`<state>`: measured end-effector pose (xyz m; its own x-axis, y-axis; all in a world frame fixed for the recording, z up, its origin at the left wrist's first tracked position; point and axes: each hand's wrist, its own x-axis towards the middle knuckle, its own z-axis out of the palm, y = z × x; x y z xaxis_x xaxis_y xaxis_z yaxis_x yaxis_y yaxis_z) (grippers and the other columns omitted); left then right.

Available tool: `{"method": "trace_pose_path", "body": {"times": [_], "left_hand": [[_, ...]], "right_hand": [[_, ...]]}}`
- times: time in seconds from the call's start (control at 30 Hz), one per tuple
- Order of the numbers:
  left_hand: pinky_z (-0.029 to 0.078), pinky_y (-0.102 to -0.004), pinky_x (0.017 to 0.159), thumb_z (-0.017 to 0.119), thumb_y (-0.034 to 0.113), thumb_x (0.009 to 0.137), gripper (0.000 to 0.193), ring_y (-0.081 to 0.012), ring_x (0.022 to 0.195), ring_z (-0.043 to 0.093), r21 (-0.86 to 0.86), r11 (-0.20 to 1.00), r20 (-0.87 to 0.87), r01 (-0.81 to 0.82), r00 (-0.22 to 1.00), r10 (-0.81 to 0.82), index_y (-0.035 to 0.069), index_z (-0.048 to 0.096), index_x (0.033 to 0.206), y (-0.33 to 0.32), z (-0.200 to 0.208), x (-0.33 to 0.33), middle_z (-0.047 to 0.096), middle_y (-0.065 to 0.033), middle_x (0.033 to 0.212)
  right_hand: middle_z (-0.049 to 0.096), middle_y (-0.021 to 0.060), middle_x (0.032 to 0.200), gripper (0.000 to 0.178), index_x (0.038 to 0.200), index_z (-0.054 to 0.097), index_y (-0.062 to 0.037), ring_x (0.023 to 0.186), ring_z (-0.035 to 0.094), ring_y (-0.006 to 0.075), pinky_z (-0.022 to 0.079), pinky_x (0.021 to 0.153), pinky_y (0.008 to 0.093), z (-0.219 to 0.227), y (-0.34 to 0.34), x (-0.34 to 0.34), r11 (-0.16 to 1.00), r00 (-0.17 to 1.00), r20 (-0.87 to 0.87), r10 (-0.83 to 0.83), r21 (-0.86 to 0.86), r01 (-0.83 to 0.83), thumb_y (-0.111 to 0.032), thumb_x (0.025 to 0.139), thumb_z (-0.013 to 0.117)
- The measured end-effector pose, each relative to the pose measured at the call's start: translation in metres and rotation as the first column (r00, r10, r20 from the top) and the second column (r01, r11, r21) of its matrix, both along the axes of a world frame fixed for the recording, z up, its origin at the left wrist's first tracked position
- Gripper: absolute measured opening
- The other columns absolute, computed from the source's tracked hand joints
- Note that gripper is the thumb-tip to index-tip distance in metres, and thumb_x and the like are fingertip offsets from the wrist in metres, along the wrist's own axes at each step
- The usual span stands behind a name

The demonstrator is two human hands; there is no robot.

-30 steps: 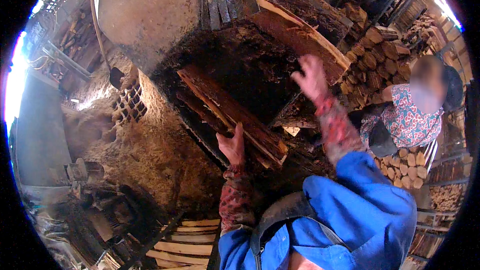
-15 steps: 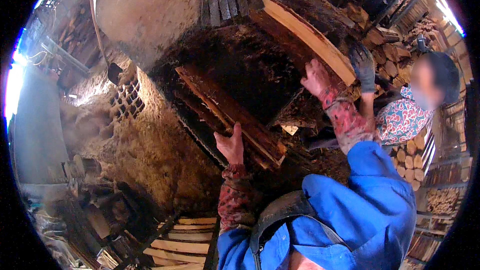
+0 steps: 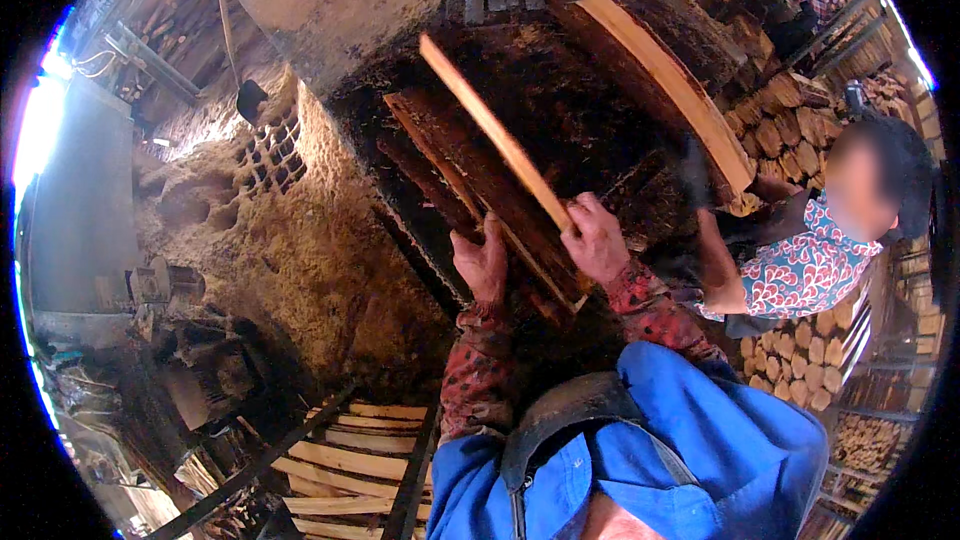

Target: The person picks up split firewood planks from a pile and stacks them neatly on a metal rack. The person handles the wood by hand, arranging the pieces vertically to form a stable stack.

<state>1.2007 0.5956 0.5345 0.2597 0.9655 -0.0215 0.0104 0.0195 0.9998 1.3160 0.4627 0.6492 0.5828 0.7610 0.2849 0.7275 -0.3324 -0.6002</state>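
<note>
A narrow, pale wooden strip [image 3: 492, 130] slants up and to the left, its lower end in the closed fingers of my right hand [image 3: 597, 237]. My left hand [image 3: 482, 262] is at the near end of the dark, bark-edged slabs [image 3: 465, 180], its thumb apart from its fingers and nothing seen gripped between them. These slabs lie side by side on the dark, sooty work surface. A thick board with a pale sawn edge [image 3: 670, 80] lies beyond my right hand, near a co-worker [image 3: 810, 250]. The co-worker's gloved hand is blurred by that board.
Sawdust [image 3: 330, 280] is heaped on the left beside a metal housing [image 3: 340, 0]. A long-handled shovel [image 3: 251, 100] leans at the upper left. Sawn strips [image 3: 350, 460] lie in a dark rack at the lower left. Round logs [image 3: 800, 355] are stacked behind the co-worker.
My right hand has come off the thick board toward me and now holds the pale strip. My left hand stays by the slabs. The co-worker's hand has lowered.
</note>
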Motion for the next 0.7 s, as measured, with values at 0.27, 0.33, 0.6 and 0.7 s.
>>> {"method": "trace_pose_path", "body": {"times": [0.27, 0.33, 0.6, 0.7], "left_hand": [[0.048, -0.0374, 0.079, 0.050, 0.044, 0.100, 0.056, -0.0269, 0.088, 0.059, -0.180, 0.978, 0.012, 0.105, 0.994, -0.105, -0.010, 0.054, 0.114, -0.001, 0.048, 0.002, 0.064, -0.0219, 0.105], [0.048, -0.0369, 0.078, 0.052, 0.042, 0.099, 0.055, -0.0256, 0.088, 0.059, -0.123, 0.987, -0.021, 0.102, 0.994, -0.105, -0.011, 0.054, 0.113, 0.003, 0.031, 0.001, 0.064, -0.0210, 0.104], [0.051, -0.0347, 0.082, 0.072, 0.021, 0.089, 0.045, -0.0190, 0.095, 0.060, -0.156, 0.970, 0.131, 0.187, 0.977, -0.167, -0.011, 0.053, 0.116, -0.012, 0.044, 0.004, 0.065, -0.0155, 0.108], [0.051, -0.0354, 0.082, 0.072, 0.021, 0.089, 0.046, -0.0200, 0.096, 0.060, -0.190, 0.964, 0.239, 0.188, 0.961, -0.140, -0.011, 0.054, 0.116, -0.013, 0.038, -0.003, 0.066, -0.0167, 0.108]], "right_hand": [[0.047, 0.0198, 0.123, 0.054, 0.123, 0.057, 0.0033, 0.112, 0.048, 0.0383, 0.044, 0.097, 0.0447, -0.004, 0.014, -0.042, 0.963, 0.971, -0.064, 0.232, -0.123, -0.238, -0.021, 0.077, 0.072], [0.045, 0.0203, 0.126, 0.053, 0.124, 0.056, 0.0033, 0.115, 0.047, 0.0375, 0.043, 0.099, 0.0433, 0.005, 0.013, -0.042, 0.957, 0.966, -0.067, 0.251, -0.136, -0.258, -0.015, 0.077, 0.071], [0.047, 0.0188, 0.126, 0.056, 0.128, 0.056, -0.0031, 0.116, 0.046, 0.0390, 0.041, 0.100, 0.0475, -0.009, -0.006, -0.039, 0.963, 0.965, -0.039, 0.261, -0.056, -0.263, -0.020, 0.077, 0.071], [0.048, 0.0187, 0.125, 0.055, 0.127, 0.057, -0.0039, 0.116, 0.046, 0.0391, 0.041, 0.100, 0.0472, -0.012, -0.006, -0.046, 0.966, 0.965, -0.050, 0.256, -0.031, -0.258, -0.020, 0.077, 0.072]]}}
